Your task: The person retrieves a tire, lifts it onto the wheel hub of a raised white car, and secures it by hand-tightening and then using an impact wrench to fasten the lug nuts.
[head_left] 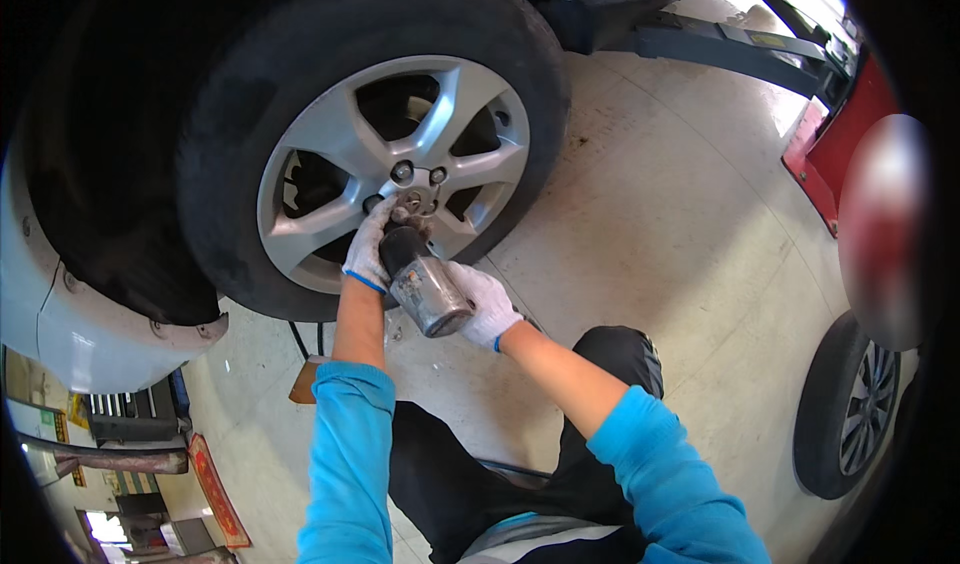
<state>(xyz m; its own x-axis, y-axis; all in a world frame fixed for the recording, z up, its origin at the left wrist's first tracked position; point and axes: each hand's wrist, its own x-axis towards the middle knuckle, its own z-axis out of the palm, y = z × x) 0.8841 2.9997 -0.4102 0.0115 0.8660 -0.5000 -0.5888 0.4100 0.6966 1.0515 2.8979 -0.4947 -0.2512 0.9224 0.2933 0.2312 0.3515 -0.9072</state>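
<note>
A silver alloy wheel point(335, 129) with a black tire point(228, 154) is mounted on a car in front of me. My right hand point(485, 306), in a white work glove, grips an impact wrench point(428, 292) from its right side. The wrench's dark nose points up toward the hub. My gloved left hand point(370, 246) is at the hub, left of the nose, its fingertips closed together by a dark round piece. What they hold is partly hidden. Two lug nuts, the left one point(402, 171) and the right one point(438, 176), show above the center of the wheel.
A dark lift arm point(720, 52) reaches to a red post base point(825, 164) at the upper right. Another wheel point(845, 404) stands at the far right. White bodywork point(100, 314) hangs at the left. A black hose point(298, 339) lies below the tire, beside a brown object point(305, 379).
</note>
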